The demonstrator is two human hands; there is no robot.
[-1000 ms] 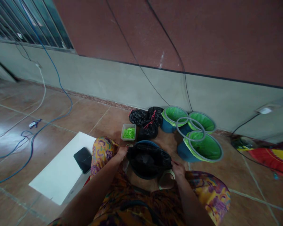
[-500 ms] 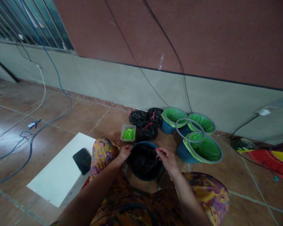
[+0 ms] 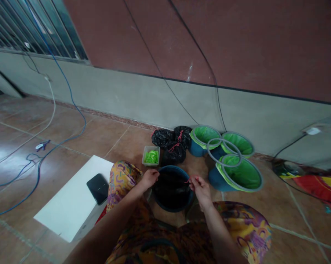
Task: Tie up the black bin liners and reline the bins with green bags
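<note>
A blue bin stands on the floor between my knees, with a black garbage bag inside it. At the bin's left rim, my left hand is closed in a pinch on the bag's edge. On the opposite side, my right hand is closed on the bag's red drawstring, a short length of which shows at its fingertips. Between the two hands the top of the bag is stretched across the bin. The bag's lower part is hidden in the dark inside.
Tied black bags sit beyond the bin, beside a clear tub of green pieces. Several bins with green liners and loose grey rings stand to the right. A phone lies on a white board; cables cross the floor.
My right hand has moved a little outward to the right, pulling the drawstring. The bag, loose and crumpled before, is now stretched between my hands.
</note>
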